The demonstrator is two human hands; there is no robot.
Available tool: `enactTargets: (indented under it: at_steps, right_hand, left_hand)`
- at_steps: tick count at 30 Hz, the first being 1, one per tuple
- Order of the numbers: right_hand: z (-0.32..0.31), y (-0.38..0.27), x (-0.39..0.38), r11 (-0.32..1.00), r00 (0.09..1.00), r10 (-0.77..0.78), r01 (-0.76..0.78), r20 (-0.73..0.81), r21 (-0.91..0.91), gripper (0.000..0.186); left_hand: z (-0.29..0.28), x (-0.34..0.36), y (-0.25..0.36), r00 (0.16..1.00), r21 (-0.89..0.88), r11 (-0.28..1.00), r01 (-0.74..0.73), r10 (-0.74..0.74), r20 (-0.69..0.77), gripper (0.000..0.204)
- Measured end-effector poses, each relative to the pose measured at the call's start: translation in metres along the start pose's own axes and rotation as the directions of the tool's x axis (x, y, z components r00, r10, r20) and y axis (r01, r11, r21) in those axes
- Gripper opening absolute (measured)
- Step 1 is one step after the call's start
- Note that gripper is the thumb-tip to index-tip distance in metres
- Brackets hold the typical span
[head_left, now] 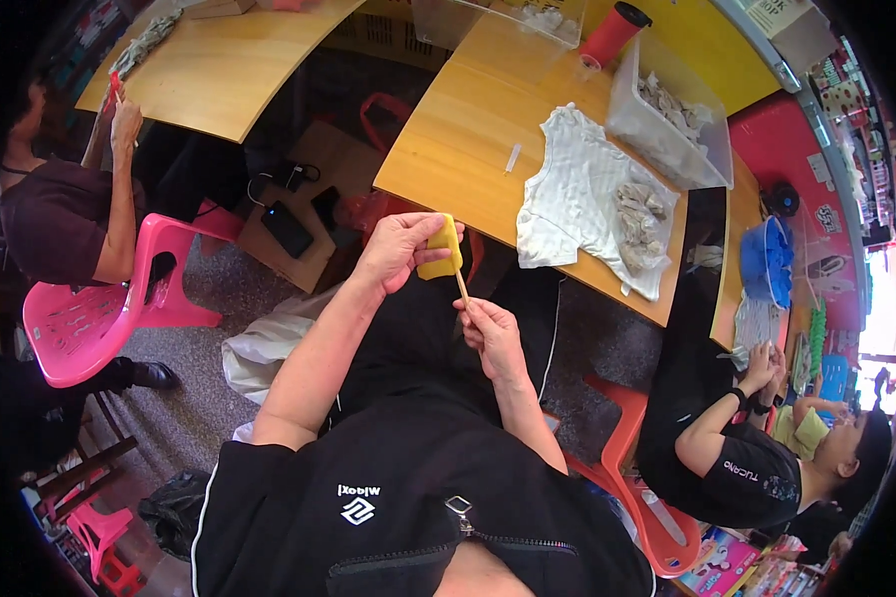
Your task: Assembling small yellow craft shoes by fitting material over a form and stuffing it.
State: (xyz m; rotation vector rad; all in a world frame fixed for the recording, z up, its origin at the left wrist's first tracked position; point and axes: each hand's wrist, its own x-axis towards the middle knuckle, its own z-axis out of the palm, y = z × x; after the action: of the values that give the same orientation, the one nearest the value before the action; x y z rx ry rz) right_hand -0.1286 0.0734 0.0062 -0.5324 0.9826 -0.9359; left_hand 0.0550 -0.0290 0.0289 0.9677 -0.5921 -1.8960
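Note:
In front of my body, at the near edge of the wooden table, my left hand [400, 251] pinches a flat yellow piece with rounded corners [446, 257]. Whether it is a sponge or something harder I cannot tell. Lower and to the right, my right hand [492, 336] is closed on a thin wooden stick [462, 286]. The stick's upper end meets the lower edge of the yellow piece; I cannot see whether it goes in. A white cloth garment [567, 184] lies on the table to the right, with crumpled beige pieces [640, 221] on it.
On the table [448, 139] stand a translucent bin [655, 149] of beige pieces and a red cylinder with a black lid [612, 38]. A pink chair [80, 323] and a seated person [65, 219] are left. Another person [737, 458] works at right beside a blue tub [764, 261].

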Motion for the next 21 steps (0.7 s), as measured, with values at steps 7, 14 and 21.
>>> enactTargets:
  at_steps: [7, 14, 21]
  right_hand:
    - [-0.001, 0.007, 0.001, 0.968, 1.000, 0.011, -0.017, 0.026, 0.251, 0.020]
    - [-0.011, 0.002, -0.001, 0.995, 0.996, 0.052, -0.058, 0.074, 0.075, 0.022]
    - [-0.019, -0.002, -0.006, 0.995, 0.996, 0.056, -0.051, 0.062, -0.081, 0.023]
  left_hand:
    - [0.005, -0.001, 0.000, 0.998, -0.075, 0.996, -0.055, 0.056, 0.004, 0.027]
    - [0.003, -0.002, 0.002, 1.000, 0.086, 0.996, -0.014, 0.013, 0.013, 0.024]
    - [-0.003, -0.005, 0.009, 0.991, 0.247, 0.967, 0.071, -0.096, 0.093, 0.027]
